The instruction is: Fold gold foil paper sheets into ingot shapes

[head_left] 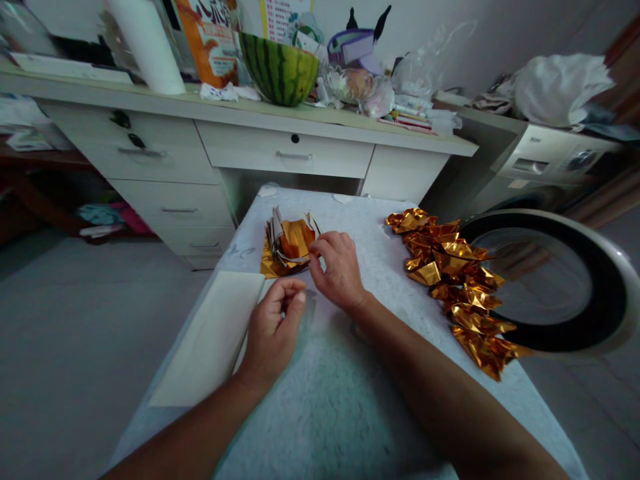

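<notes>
A stack of gold foil paper sheets [296, 239] with curled-up edges lies toward the far end of the cloth-covered table [320, 400]. My right hand [339, 267] is at the stack's right edge, thumb and forefinger pinched on a sheet there. Nearer to me, my left hand [275, 327] hovers with curled fingers, thumb close to the forefinger; whether anything is between them I cannot make out. Beside and partly under it lies a pad of pale paper [210, 340]. Along the table's right side runs a row of folded gold foil pieces [450, 280], crinkled and overlapping.
Beyond the table stands a white desk with drawers [290, 150]. On it are a half watermelon [279, 70], an orange snack bag [210, 47], a white roll [150, 47] and plastic bags. At right, the open round door [545, 280] of a washing machine [545, 157] reaches the table edge.
</notes>
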Tool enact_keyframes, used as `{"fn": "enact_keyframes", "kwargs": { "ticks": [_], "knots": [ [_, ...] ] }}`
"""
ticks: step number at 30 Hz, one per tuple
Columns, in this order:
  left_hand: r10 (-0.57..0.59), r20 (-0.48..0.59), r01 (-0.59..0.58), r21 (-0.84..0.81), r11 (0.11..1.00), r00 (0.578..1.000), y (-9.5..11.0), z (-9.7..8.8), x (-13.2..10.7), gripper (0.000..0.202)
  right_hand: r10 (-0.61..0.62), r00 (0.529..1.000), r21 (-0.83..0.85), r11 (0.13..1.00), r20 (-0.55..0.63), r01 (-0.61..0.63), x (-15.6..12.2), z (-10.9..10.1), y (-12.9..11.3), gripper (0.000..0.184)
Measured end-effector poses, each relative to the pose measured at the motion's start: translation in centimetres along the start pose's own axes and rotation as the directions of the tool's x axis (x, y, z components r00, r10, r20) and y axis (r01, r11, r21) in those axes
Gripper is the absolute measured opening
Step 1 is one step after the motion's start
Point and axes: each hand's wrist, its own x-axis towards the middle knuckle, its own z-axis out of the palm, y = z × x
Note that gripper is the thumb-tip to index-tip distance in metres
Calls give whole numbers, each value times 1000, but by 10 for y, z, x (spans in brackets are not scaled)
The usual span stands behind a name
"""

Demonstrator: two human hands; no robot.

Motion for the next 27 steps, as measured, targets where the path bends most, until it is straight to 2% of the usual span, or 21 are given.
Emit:
{"fn": "enact_keyframes", "kwargs": {
  "ticks": [2, 5, 10, 12, 14, 16, 19, 20, 24, 27],
  "knots": [
    [20, -67, -22, -19, 1000, 998, -1, -1, 3, 11, -29, 997, 2, 1000, 67, 29, -9, 1, -4, 16],
    [-14, -103, 10, -33, 999, 995, 4, -2, 3, 12, -47, 989, 17, 999, 139, 45, -19, 8, -6, 20],
    [-145, -128, 137, -71, 988, 981, 35, -11, 4, 27, -70, 979, 50, 997, 190, 61, -25, 17, -7, 24],
    [-125, -168, 107, -112, 988, 978, 45, -20, 15, 33, -79, 978, 80, 995, 192, 65, -25, 19, -8, 26],
    [-93, -207, 89, -31, 996, 974, 48, -30, 32, 35, -87, 980, 112, 991, 180, 67, -26, 21, -9, 27],
    [-94, -170, 122, 161, 979, 981, 42, -42, 54, 36, -88, 982, 128, 990, 165, 67, -26, 22, -10, 27],
    [11, -82, 33, 521, 853, 997, 25, -54, 83, 33, -71, 983, 124, 991, 169, 50, -26, 22, -10, 27],
    [38, -35, -10, 578, 816, 999, 20, -56, 91, 33, -65, 982, 119, 992, 177, 44, -26, 22, -10, 27],
    [169, 123, -208, 666, 716, 978, 7, -55, 107, 41, -56, 980, 93, 995, 193, 39, -27, 21, -10, 27],
    [170, 149, -226, 684, 694, 974, 3, -52, 113, 37, -53, 980, 102, 994, 193, 34, -28, 21, -10, 27]
  ]
}}
